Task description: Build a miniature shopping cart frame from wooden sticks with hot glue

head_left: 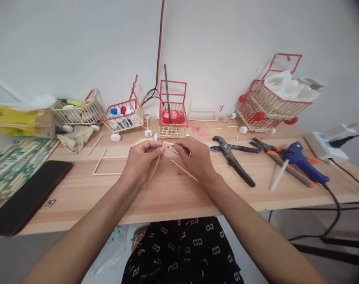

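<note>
In the middle of the head view, my left hand (142, 157) and my right hand (198, 157) meet over the wooden table. Both pinch a small piece made of thin wooden sticks (166, 145), its near corner showing between the fingertips. One stick (154, 171) slants down from under my left fingers. Another stick (183, 170) runs below my right hand toward its wrist; whether it is joined to the held piece I cannot tell. Left of my left hand lies a rectangular stick frame (98, 165), partly covered by that hand.
Pruning shears (235, 159), pliers (288, 165) and a blue glue gun (306, 161) lie right, near a power strip (325, 146). Small stick carts (124, 114) line the wall, one with a red dish (172, 116). Left are a phone (31, 197) and wrapped chopsticks (19, 167).
</note>
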A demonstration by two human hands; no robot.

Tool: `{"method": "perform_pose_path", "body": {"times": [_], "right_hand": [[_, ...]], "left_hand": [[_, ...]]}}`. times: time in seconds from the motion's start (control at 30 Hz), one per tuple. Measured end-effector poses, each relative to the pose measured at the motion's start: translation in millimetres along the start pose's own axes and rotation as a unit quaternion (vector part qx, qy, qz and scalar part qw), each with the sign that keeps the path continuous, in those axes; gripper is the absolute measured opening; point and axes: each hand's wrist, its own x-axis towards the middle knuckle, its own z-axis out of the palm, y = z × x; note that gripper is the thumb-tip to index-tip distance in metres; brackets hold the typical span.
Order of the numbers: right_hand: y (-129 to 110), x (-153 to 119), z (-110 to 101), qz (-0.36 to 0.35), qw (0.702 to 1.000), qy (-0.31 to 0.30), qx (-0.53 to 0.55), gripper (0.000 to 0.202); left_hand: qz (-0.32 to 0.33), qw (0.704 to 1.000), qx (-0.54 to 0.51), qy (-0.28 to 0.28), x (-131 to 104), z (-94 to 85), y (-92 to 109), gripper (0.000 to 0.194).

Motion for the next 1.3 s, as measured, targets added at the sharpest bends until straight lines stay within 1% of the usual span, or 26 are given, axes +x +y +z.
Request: {"method": "perform_pose_path", "body": {"times": [0.17, 0.37, 0.5, 0.7, 0.93, 1.07, 1.3], "right_hand": [[0, -1, 1, 0.001, 1.0, 0.005, 0.001, 0.017], [1, 0, 1, 0.0, 1.0, 0.004, -0.003, 0.016], [1, 0, 2, -0.003, 1.0, 0.005, -0.003, 0.016], [2, 0, 2, -0.007, 1.0, 0.001, -0.007, 0.017], [2, -1, 2, -0.004, 1.0, 0.0, -0.012, 0.018], [2, 0, 2, -0.001, 1.0, -0.001, -0.009, 0.017], [2, -1, 1, -0.003, 1.0, -0.001, -0.01, 0.018]], "left_hand": [[0.01, 0.999, 0.033, 0.016, -1, 0.1, 2, 0.025], [0.042, 0.997, 0.066, 0.006, -3, 0.5, 7, 0.039], [0.031, 0.997, 0.068, 0.027, -6, 4.0, 8, 0.032], [0.023, 0.997, 0.063, 0.048, -7, 8.2, 10, 0.028], [0.053, 0.99, 0.1, 0.079, -9, 10.0, 8, 0.021], [0.068, 0.987, 0.125, 0.073, -9, 7.9, 6, 0.017], [0.068, 0.988, 0.123, 0.06, -9, 7.6, 7, 0.018]]}}
